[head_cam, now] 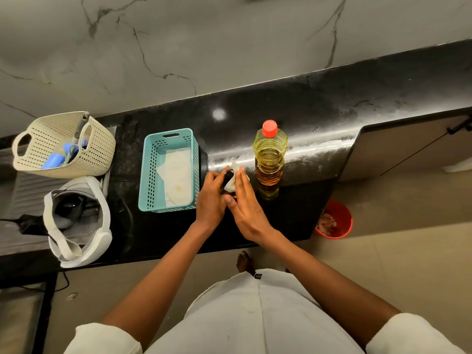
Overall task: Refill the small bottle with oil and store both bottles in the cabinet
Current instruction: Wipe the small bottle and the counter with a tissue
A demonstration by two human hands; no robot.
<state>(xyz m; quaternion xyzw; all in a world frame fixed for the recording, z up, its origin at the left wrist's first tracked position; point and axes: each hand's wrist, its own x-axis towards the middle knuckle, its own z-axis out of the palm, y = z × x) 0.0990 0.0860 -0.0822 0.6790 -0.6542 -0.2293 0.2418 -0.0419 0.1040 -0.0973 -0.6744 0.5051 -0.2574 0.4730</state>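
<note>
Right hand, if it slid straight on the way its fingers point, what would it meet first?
The white tissue: the right hand presses it against the small bottle that the left hand grips. Beyond that, probably only bare counter up to the wall.

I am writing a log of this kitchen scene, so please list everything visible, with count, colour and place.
large oil bottle: one, yellow oil, red cap, upright on the countertop, right of the hands
small bottle: one, dark, between the hands
tissue: one, white, against the small bottle
teal basket: one, left of the hands
paper: one, white, inside the teal basket
cream basket: one, far left, blue items inside
headset-like device: one, white and grey, in front of the cream basket
bucket: one, red, on the floor at right
countertop: one, black
cabinet door: one, beige, right
left hand: grips the small bottle
right hand: straight fingers press the tissue
</note>
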